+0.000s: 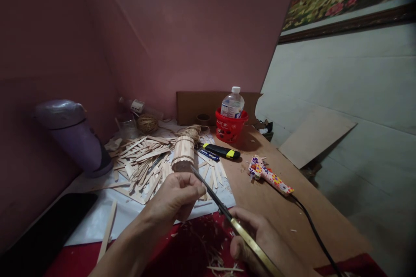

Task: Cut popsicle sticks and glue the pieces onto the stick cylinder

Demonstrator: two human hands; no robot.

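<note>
My right hand (256, 238) is wrapped round the gold-coloured handle of long scissors (224, 207). Their dark blades point up and left, with the tips beside my left hand (183, 192). The left fingers are pinched together near the blades; anything between them is too small to make out. Just beyond the hands, a cylinder of wooden sticks (183, 152) lies on its side, with a band of twine round it. Loose wooden sticks (143, 164) are heaped to its left.
A red basket (231, 126) holds a plastic bottle (232, 104). Nearby are a black-and-yellow cutter (221, 151), a flowered glue gun (269, 175) with a black cord, a twine ball (147, 123), a purple object (76, 138) and a black phone-like slab (52, 229).
</note>
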